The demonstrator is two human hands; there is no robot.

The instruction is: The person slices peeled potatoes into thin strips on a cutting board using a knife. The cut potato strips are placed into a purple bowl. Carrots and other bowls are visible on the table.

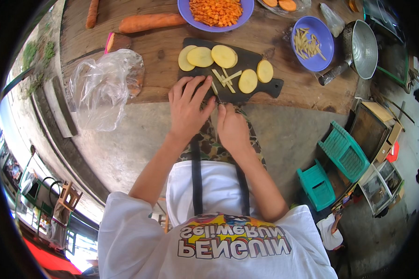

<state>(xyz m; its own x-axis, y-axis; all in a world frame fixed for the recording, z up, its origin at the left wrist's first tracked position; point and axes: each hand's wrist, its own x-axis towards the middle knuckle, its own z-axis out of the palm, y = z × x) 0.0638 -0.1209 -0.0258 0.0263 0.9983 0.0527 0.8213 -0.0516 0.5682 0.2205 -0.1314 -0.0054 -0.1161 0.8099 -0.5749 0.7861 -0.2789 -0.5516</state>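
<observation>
My left hand (189,104) rests palm down at the near edge of a black cutting board (237,52), fingers spread. Beside its index fingertip lies a cut potato strip (214,88); what is under the fingers is hidden. My right hand (233,127) is closed on what looks like a knife (214,120), partly hidden, close to my left thumb. Several round potato slices (199,57) lie along the far side of the board. Crossed potato sticks (227,79) are in its middle, and two more slices (248,81) sit near its handle.
Beyond the board stands a purple bowl (181,10) of diced carrot. To the right are a smaller purple bowl (330,43) of potato sticks and a metal pot (365,48). A carrot (150,23) and a clear plastic bag (101,87) lie left; the bag overhangs the wooden table's (310,99) edge.
</observation>
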